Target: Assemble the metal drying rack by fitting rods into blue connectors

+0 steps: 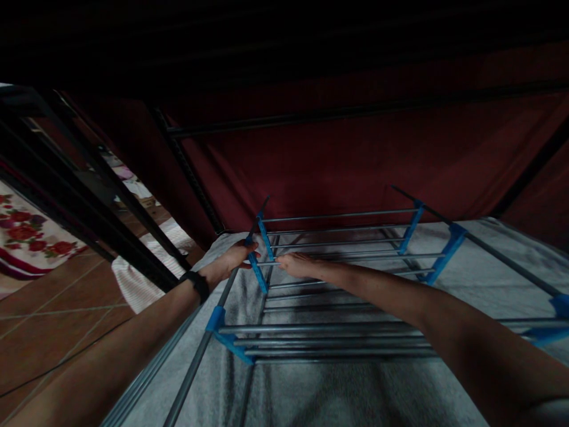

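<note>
Inside the dark, red-walled fabric enclosure, your two hands meet at the far left corner of a metal rack [338, 290] of grey rods and blue plastic connectors, which stands on a pale grey towel-like cover [338, 391]. Your left hand [233, 259], with a black band at the wrist [198, 284], has its grip wrapped around the rack's left side rail right beside a blue connector [258, 270], fingers curled over the top. Your right hand [299, 264] lies just to the right of that connector, palm down on a thin cross rod; its fingers look laid along the rod, though you cannot tell whether they close around it. The rods run left to right across your view, while the side rails run from near to far. Both hands sit close together, the left one on the rail, the right one on the rods. Off to the left lies tiled floor [53, 320] and a flowered cloth [26, 234].
</note>
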`<state>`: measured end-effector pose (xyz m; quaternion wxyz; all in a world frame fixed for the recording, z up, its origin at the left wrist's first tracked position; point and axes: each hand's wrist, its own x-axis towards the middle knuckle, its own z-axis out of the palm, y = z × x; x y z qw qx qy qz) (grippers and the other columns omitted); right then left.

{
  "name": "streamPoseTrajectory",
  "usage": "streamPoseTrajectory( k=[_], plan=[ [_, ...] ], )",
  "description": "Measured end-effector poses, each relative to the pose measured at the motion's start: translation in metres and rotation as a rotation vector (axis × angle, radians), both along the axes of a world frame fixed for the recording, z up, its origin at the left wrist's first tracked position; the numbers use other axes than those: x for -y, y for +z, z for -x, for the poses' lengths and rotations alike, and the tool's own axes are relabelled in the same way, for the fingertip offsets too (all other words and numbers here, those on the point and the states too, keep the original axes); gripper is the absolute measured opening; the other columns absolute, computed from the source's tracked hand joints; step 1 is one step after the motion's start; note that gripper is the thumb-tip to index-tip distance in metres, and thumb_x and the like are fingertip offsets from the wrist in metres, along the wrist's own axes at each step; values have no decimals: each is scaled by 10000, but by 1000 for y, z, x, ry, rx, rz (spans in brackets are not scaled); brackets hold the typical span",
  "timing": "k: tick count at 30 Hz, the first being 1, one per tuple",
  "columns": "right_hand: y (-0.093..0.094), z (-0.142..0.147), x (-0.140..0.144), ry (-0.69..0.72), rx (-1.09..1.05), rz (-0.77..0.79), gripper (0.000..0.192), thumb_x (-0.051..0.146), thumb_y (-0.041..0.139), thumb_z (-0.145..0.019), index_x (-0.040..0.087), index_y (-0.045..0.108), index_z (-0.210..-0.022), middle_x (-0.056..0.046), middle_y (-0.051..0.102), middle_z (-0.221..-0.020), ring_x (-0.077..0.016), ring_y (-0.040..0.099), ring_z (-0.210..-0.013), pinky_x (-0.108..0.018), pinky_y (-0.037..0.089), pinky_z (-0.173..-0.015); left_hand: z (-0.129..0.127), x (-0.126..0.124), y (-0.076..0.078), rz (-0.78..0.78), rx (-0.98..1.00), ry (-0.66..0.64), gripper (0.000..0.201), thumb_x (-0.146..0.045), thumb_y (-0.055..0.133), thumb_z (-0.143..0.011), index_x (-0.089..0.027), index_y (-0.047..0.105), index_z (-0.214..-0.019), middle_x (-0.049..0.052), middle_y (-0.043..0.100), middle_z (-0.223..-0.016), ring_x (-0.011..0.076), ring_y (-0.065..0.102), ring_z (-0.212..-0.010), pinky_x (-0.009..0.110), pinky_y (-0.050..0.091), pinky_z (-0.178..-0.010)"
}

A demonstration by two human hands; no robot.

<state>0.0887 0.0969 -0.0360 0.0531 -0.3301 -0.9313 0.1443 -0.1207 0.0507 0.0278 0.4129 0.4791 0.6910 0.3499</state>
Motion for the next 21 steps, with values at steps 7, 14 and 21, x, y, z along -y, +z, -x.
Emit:
streamPoseTrajectory(
  k=[7,14,21],
  plan=[
    [-3,5,-8,-4,-10,31,285,300,481,-1005,215,718,-1137,-53,760,-1048,-191,684,-939,-246,460,-753,-1,3,0,6,12,6,490,-503,766,-743,-224,626,-1121,107,769,-1080,326,711,-1107,353,579,-716],
    [-1,2,8,23,-34,-77,326,201,421,-1010,178,655,-1237,-118,706,-1175,-236,641,-1044,-339,490,-889,-2,4,2,5,-5,-27,498,-512,748,-750,-233,644,-1149,113,753,-1165,339,695,-1149,369,587,-733],
    [-30,-22,45,407,80,-166,353,131,408,-992,223,644,-1238,-125,661,-1261,-247,585,-1171,-395,444,-1039,-4,7,3,-28,-21,-28,552,-563,756,-736,-252,660,-1182,109,717,-1289,321,704,-1139,347,584,-750]
  ],
)
